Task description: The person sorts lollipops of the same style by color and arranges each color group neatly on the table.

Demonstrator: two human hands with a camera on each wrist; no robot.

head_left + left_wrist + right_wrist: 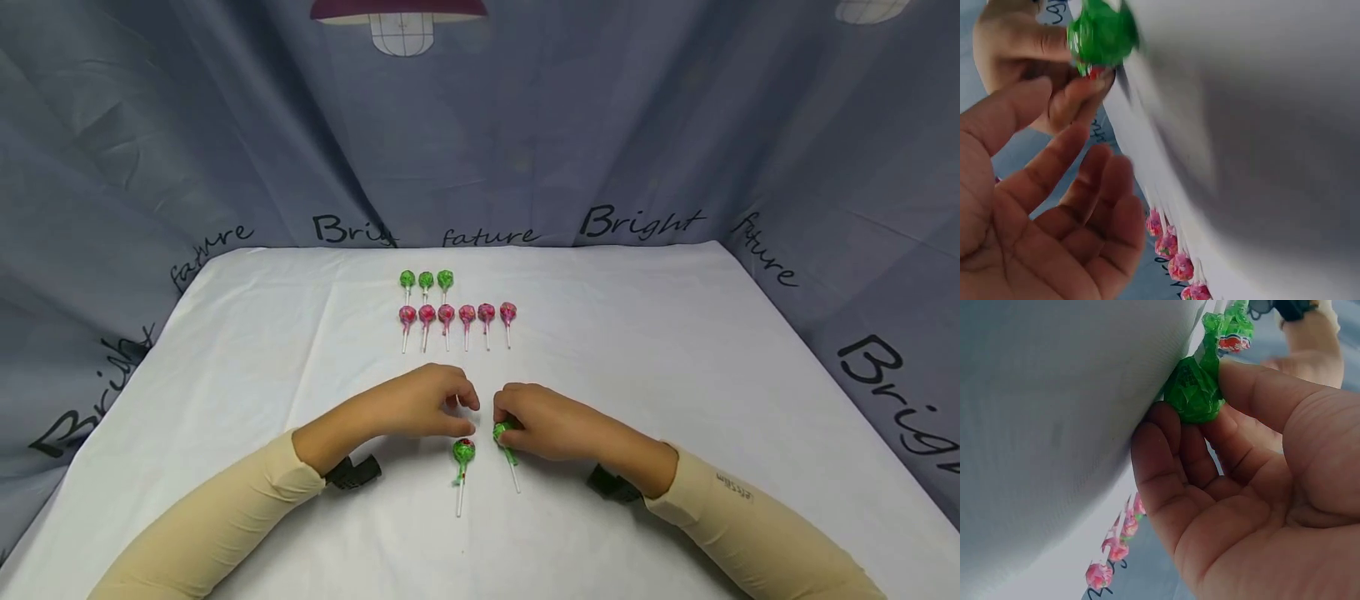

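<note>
My right hand [551, 423] pinches the round head of a green-wrapped lollipop [1192, 394] between thumb and fingers. The white stick of that lollipop points toward me, down at the tablecloth. My left hand [426, 403] is just beyond a second green lollipop [463, 451], which lies on the cloth with its stick toward me. In the left wrist view the left hand's fingers [1063, 169] are loosely bent and hold nothing. A small gap separates the two hands.
Farther back, several pink lollipops [447, 315] lie in a row. Behind the row's left part are three green lollipops [426, 280]. A white cloth [637, 333] covers the table, and a grey-blue printed curtain [570, 125] hangs around its back and sides.
</note>
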